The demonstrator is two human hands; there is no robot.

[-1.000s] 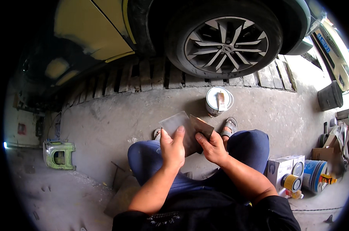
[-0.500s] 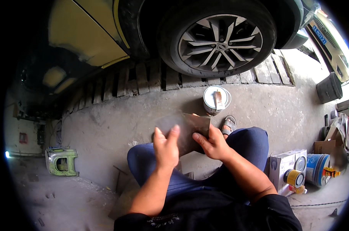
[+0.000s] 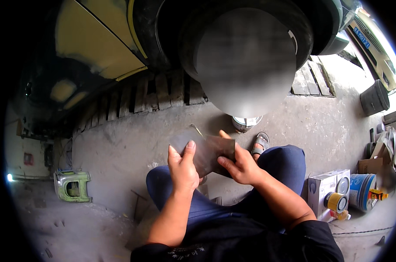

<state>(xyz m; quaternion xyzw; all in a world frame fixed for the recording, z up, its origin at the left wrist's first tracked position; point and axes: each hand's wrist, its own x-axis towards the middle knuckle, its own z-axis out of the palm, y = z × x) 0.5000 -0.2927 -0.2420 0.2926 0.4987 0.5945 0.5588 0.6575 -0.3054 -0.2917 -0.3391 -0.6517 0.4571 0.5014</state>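
Observation:
Above my lap, both hands hold thin flat dark pieces against each other. My left hand (image 3: 183, 171) is closed, thumb on top, on a greyish flat plate (image 3: 193, 136). My right hand (image 3: 244, 165) pinches a darker brown flat plate (image 3: 222, 147) between thumb and fingers. The two plates overlap in the middle, and motion smears them, so their exact kind cannot be told. Just beyond my hands, a round metal can (image 3: 245, 125) stands on the floor, its top mostly hidden by a round grey blur.
The car wheel (image 3: 303, 41) lies ahead, mostly covered by that blur, beside a patched car panel (image 3: 97, 39). A green stool (image 3: 73, 185) stands left. At right are a white box (image 3: 322, 196), a blue bucket (image 3: 359, 190), a yellow can (image 3: 336, 201) and a black bucket (image 3: 374, 98).
Both hands have shifted slightly left with the plates, and the plates' angle to each other has changed. A grey round blur now covers the wheel and the can's top.

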